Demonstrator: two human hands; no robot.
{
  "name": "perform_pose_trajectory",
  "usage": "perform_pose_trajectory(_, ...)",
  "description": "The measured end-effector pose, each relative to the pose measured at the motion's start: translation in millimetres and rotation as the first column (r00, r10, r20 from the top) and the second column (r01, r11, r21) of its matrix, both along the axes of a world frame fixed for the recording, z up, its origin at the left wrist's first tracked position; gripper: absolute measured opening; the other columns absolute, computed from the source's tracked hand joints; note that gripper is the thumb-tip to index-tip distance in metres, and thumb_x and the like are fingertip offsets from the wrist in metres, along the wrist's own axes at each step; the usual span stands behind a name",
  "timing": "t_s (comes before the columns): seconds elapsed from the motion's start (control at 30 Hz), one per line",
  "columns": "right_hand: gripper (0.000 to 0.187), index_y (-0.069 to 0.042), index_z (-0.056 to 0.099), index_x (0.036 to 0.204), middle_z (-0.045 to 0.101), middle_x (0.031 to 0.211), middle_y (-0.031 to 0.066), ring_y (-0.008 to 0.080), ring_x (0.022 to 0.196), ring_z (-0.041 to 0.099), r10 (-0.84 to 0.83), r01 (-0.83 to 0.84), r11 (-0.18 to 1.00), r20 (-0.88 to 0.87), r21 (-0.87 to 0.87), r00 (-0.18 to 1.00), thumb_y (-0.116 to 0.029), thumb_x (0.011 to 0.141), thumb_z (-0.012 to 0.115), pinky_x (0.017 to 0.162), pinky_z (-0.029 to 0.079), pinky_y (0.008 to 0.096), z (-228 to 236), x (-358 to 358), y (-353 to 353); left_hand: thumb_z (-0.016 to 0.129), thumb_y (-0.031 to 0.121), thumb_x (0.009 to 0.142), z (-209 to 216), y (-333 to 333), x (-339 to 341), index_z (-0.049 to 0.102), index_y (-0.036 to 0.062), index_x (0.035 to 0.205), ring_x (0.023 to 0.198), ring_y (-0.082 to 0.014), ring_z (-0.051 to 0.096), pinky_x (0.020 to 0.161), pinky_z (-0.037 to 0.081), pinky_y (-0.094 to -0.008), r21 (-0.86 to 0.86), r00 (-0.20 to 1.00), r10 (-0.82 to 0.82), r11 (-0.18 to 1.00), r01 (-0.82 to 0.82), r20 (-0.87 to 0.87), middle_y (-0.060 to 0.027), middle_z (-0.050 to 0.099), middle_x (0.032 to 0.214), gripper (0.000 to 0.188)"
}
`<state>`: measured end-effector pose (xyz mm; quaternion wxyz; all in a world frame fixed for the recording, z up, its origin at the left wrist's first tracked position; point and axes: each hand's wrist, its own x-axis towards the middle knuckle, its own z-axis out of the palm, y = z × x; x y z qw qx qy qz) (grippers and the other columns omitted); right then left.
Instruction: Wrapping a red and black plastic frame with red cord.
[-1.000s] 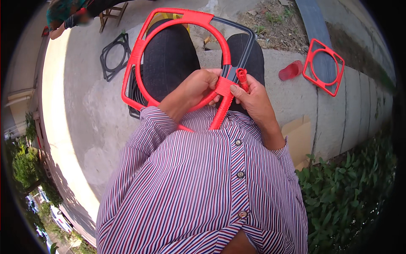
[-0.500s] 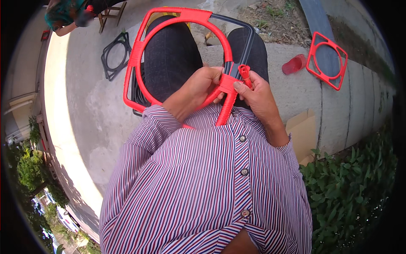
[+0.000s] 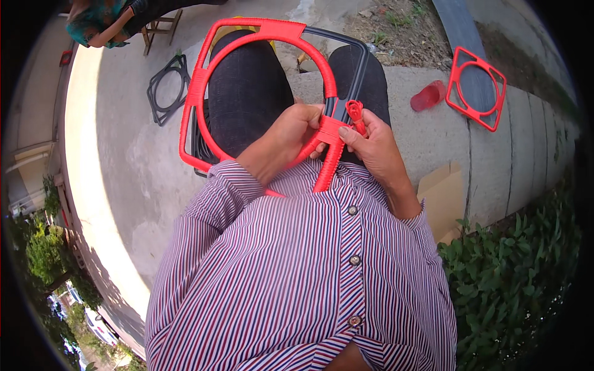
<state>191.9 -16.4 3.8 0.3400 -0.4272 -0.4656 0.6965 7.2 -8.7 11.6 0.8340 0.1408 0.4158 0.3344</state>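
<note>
Held the red-wrapped frame (image 3: 196, 89) over the dark-trousered legs (image 3: 247, 93), in the upper centre of the picture: a rounded square with a ring inside, covered in red along the left and most of the top, but bare black around the upper right corner and down the side from there. Had the left grip (image 3: 296, 127) closed on the ring's lower right, thumb and fingers bunched against the wrapped joint (image 3: 331, 128) between ring and outer bar. Had the right grip (image 3: 373, 141) closed too, thumb pressed on the same joint from the right, with a looped bundle of red cord (image 3: 356, 112) held in the fingers. Could not make out the fingertips behind the frame. Glimpsed dark items (image 3: 201, 145) behind the frame's lower left, too covered to name.

Saw a black frame (image 3: 164, 110) on the concrete floor (image 3: 130, 136) at upper left, and above it a wooden stool (image 3: 175, 28) beside another person (image 3: 96, 21), partly cut off. Saw an all-red frame (image 3: 453, 80) at upper right, with a red slipper (image 3: 428, 96) just left of it. Noted brown cardboard (image 3: 440, 198) right of centre and leafy bushes (image 3: 507, 290) at lower right. Wore a striped shirt (image 3: 272, 266).
</note>
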Motion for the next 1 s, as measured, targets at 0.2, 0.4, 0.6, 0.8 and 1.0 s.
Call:
perform_pose_trajectory(0.2, 0.033, -0.003, 0.053, 0.114, 0.054, 0.077, -0.0056, 0.0001, 0.061, 0.045, 0.007, -0.007, 1.0, 0.006, -0.01, 1.0, -0.018, 0.088, 0.065, 0.05, 0.034, 0.0143, -2, 2, 0, 0.038, 0.006, 0.073, -1, -1, 2, 0.049, 0.0001, 0.096, 0.041, -0.0208, 0.053, 0.035, 0.046, -0.029, 0.064, 0.996, 0.029, 0.998, -0.023, -0.082, -0.0138, 0.057, 0.069, 0.027)
perform_pose_trajectory(0.4, 0.024, 0.0, 0.056, 0.105, 0.056, 0.079, -0.0016, 0.0029, 0.065, 0.049, -0.001, 0.001, 1.0, -0.028, -0.02, 1.0, -0.015, 0.088, 0.065, 0.057, 0.042, 0.0174, 0, 4, 0, 0.038, 0.007, 0.076, 2, 0, 4, 0.05, 0.0005, 0.097, 0.041, -0.0202, 0.053, 0.035, 0.046, -0.0282, -0.012, 0.999, 0.037, 0.999, -0.037, 0.002, -0.0125, 0.057, 0.068, 0.025)
perform_pose_trajectory(0.6, 0.019, -0.002, 0.056, 0.096, 0.053, 0.067, -0.0028, 0.0016, 0.054, 0.044, -0.034, 0.028, 0.995, -0.063, -0.101, 0.997, -0.02, 0.092, 0.06, 0.048, 0.035, 0.0161, 0, 8, 4, 0.036, 0.011, 0.082, 3, -1, 7, 0.049, 0.0031, 0.093, 0.041, -0.0189, 0.052, 0.035, 0.045, -0.027, 0.075, 0.992, 0.029, 0.997, -0.02, -0.12, -0.012, 0.057, 0.066, 0.019)
perform_pose_trajectory(0.8, 0.02, -0.006, 0.053, 0.088, 0.051, 0.059, -0.0034, 0.0007, 0.046, 0.038, -0.075, 0.065, 0.987, -0.063, -0.146, 0.995, -0.024, 0.095, 0.056, 0.042, 0.029, 0.0161, -3, 3, 7, 0.035, 0.012, 0.082, 10, 4, 7, 0.051, 0.0028, 0.093, 0.04, -0.0177, 0.051, 0.037, 0.045, -0.026, 0.014, 0.994, 0.021, 1.0, -0.019, -0.111, -0.0109, 0.057, 0.065, 0.021)
perform_pose_trajectory(1.0, 0.019, -0.005, 0.054, 0.087, 0.051, 0.06, -0.0036, 0.0019, 0.049, 0.04, -0.044, 0.045, 0.994, 0.005, -0.104, 0.999, -0.022, 0.095, 0.056, 0.045, 0.03, 0.0175, -1, 4, 4, 0.035, 0.013, 0.083, 5, 1, 7, 0.051, 0.0027, 0.094, 0.04, -0.0172, 0.05, 0.037, 0.044, -0.0251, 0.047, 0.981, 0.023, 0.999, -0.015, -0.19, -0.0113, 0.058, 0.066, 0.022)
